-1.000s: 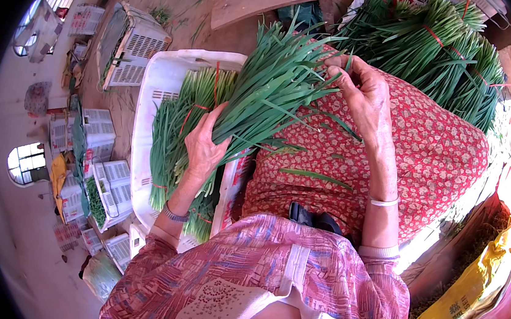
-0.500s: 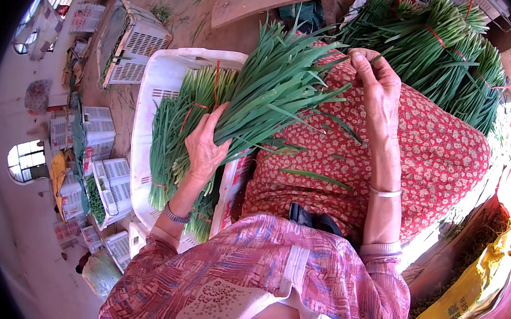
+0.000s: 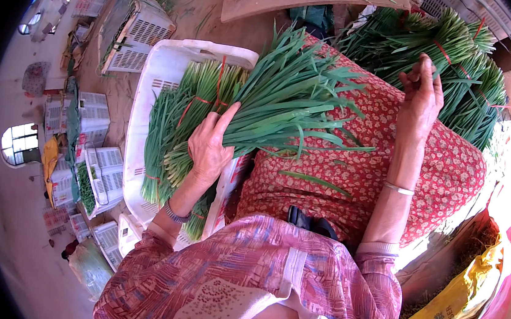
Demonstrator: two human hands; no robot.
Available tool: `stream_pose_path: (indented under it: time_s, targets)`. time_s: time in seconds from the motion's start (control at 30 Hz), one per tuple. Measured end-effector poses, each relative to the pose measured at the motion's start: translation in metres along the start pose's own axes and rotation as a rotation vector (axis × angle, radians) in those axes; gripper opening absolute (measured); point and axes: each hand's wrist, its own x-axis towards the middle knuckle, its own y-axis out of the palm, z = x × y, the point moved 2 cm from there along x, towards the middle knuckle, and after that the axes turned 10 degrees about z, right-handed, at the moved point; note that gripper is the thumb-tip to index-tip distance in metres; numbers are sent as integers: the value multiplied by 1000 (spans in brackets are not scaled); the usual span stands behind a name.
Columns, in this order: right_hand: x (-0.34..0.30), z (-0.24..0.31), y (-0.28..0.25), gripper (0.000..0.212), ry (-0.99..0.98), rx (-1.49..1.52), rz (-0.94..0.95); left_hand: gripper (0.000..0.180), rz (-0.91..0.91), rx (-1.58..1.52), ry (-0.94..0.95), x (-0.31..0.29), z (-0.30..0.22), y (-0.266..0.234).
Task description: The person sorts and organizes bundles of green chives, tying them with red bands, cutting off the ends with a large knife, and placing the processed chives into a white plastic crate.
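My left hand (image 3: 212, 146) is wrapped round a loose bunch of garlic chives (image 3: 294, 105), whose leaves fan out to the right over the patterned red cloth on my lap. Under that bunch, tied chive bundles (image 3: 190, 107) with red bands lie in a white plastic crate (image 3: 136, 142). My right hand (image 3: 421, 95) is raised over the right side of the cloth, in front of a pile of banded chives (image 3: 455, 62). Its fingers are drawn together; what they hold, if anything, is too small to make out. A single leaf (image 3: 315, 182) lies on the cloth.
Ahead is a wooden board (image 3: 271, 1) with chopped pale stems on it. An upturned crate (image 3: 137, 34) and more crates (image 3: 103, 175) stand to the left. At the lower right lies an open yellow sack (image 3: 451, 301) with plant scraps beside it.
My right hand has moved right and slightly up, away from the leaf tips of the held bunch. The left hand keeps its grip, and the bunch's leaves have spread further right and down.
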Motion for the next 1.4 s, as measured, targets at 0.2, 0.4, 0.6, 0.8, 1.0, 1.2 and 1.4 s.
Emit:
stream_pose_path:
  time_s: [0.2,0.4,0.6,0.8,1.0,1.2,1.4]
  targets:
    - [1,3,27,37,83,-579,435,79,-9,30,-3,-5,1,3]
    - [-8,-37,62,42,373,-603,594,78,34,23,-12,-3,-3,-3]
    - [17,-32,37,25,-13,-658,209,80,27,3,-26,-5,-2,-4]
    - [42,-27,48,49,-8,-965,479,80,15,25,-15,-5,-1,-3]
    - [31,-70,92,47,166,-1082,788,79,38,21,-17,-4,-3,-5]
    - [34,-74,85,29,-206,-1226,400,79,14,36,-7,-3,-2,-4]
    - [58,1,36,40,-384,-1182,287,78,22,33,-1,-4,-3,-2]
